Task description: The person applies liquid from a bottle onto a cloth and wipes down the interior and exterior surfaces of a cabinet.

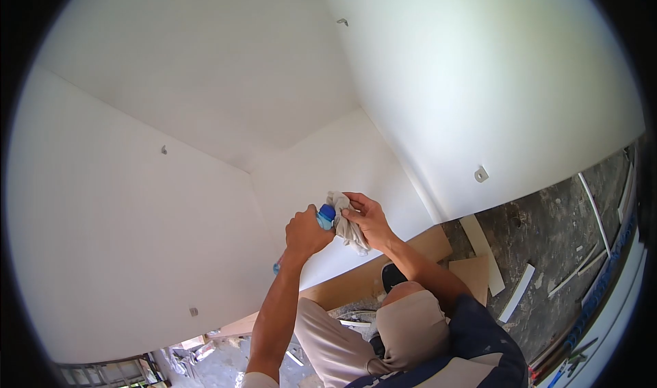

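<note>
My left hand [306, 234] is closed round a plastic bottle with a blue cap [326, 215]; a light-blue bit of its far end shows below the wrist. Most of the bottle's body is hidden by the hand. In my right hand [368, 222] is a crumpled, off-white cloth [349, 232], pinched between thumb and fingers. The cloth hangs close beside the cap; whether they touch I cannot tell. Both hands are in front of the inside of a large white cabinet [328, 155].
Small metal brackets [481, 174] are fixed to the white panels. A wooden board [417, 246] runs along the cabinet's front edge by my knees. White strips [517, 293] and offcuts lie on the dark, stained floor [534, 244]. Tools [571, 364] are at the lower right.
</note>
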Demonstrator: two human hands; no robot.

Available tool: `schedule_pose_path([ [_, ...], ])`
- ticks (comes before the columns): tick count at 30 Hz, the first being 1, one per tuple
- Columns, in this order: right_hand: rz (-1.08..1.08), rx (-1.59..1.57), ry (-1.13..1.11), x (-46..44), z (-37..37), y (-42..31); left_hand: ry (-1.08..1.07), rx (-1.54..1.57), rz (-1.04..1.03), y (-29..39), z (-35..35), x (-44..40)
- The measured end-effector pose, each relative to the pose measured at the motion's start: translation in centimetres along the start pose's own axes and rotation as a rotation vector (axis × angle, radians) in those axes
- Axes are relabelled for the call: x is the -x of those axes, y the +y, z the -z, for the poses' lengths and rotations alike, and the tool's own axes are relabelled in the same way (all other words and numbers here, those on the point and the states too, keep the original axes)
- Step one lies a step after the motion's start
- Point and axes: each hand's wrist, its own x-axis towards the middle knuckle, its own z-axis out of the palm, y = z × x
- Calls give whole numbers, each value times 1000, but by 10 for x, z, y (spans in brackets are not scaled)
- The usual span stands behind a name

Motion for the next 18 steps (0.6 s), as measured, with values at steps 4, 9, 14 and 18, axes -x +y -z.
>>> schedule_pose_path([
  [4,4,18,-21,-20,-1,-3,167,323,35,-19,-23,-4],
  [9,281,461,383,-106,24,-5,293,765,14,-29,-18,27],
  [14,721,1417,683,-237,67,-34,412,1106,-63,-57,-35,97],
  [18,528,2066,669,-281,76,-7,507,1257,79,-68,-44,176],
])
